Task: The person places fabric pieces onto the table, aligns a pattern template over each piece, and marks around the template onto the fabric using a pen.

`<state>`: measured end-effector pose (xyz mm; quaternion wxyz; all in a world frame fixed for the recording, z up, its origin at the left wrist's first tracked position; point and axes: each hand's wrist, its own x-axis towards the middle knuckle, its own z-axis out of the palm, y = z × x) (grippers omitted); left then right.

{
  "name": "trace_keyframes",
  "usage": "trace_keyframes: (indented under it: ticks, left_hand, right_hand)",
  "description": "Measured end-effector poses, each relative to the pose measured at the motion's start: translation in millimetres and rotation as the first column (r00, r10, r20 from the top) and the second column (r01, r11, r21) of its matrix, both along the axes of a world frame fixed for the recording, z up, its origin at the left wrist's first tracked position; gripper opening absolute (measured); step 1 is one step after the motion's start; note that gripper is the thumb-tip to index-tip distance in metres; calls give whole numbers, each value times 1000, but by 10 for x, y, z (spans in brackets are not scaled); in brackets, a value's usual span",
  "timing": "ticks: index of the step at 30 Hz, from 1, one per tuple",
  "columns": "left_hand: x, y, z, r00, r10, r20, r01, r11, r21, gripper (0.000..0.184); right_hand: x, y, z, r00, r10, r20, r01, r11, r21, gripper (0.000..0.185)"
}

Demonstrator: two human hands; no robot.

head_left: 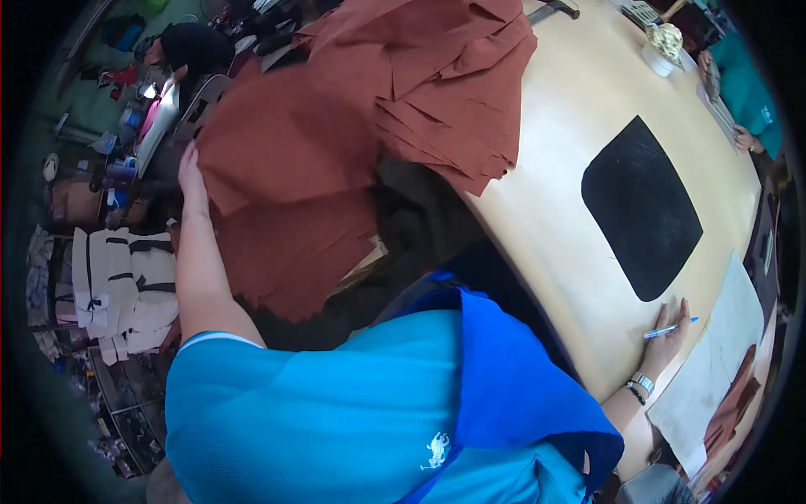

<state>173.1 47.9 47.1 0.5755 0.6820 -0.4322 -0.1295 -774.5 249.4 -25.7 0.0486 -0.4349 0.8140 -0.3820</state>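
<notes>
My left hand (192,174), stretched far out to the left, grips the edge of a large reddish-brown sheet (285,134), which looks like leather or cloth. The sheet hangs beside the table, and its fingers-side edge hides part of my grip. My right hand (667,334) rests on the cream tabletop (571,277) with a blue-and-white pen (671,328) held between its fingers. Just beyond that hand a black flat piece (642,210) with rounded corners lies on the table. More reddish-brown sheets (453,92) are heaped over the table's left edge.
A hammer-like tool (554,10) and a white cup (660,59) stand at the far side. Another person in a green top (747,88) is at the right edge. A pale sheet (709,361) lies near my right arm. White bundles (126,281) sit on a left rack.
</notes>
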Motion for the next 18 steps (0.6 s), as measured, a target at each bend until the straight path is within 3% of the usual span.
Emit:
trace_keyframes:
  ticks: [4, 6, 7, 8, 11, 13, 15, 16, 18]
  left_hand:
    - [44, 1008, -422, 956, 287, -55, -277, 950, 145, 33]
    - [333, 1374, -723, 906, 396, 148, -422, 866, 268, 41]
    - [510, 1444, -890, 762, 411, 501, -633, 638, 438, 46]
    - [681, 1513, -1051, 573, 274, 772, -811, 324, 487, 52]
    - [-1279, 988, -224, 571, 275, 774, -818, 269, 508, 58]
    - [-991, 543, -712, 530, 101, 842, -672, 655, 345, 53]
    - [-1552, -39, -578, 563, -8, 826, -291, 934, 208, 47]
    - [-1999, -312, -406, 512, -31, 859, -187, 971, 146, 46]
    - [-2745, -717, -51, 482, -249, 840, 146, 968, 204, 49]
  right_hand:
    - [43, -2, 68, 998, 1, -69, 2, 999, 41, 46]
    - [72, -8, 94, 998, -3, -60, 6, 999, 47, 46]
    - [80, -18, 110, 998, -10, -56, 12, 999, 46, 46]
    - [90, -22, 121, 998, -13, -56, 16, 999, 43, 45]
    - [62, -16, 76, 998, -3, -58, 2, 1000, -4, 44]
    - [29, -6, 51, 999, 6, -49, -6, 1000, -5, 43]
    - [8, -1, 38, 998, -2, -69, 2, 1000, 0, 43]
    - [8, 8, 33, 997, -9, -79, 10, 1000, 6, 43]
    - [6, 12, 20, 995, -28, -101, 29, 1000, 9, 43]
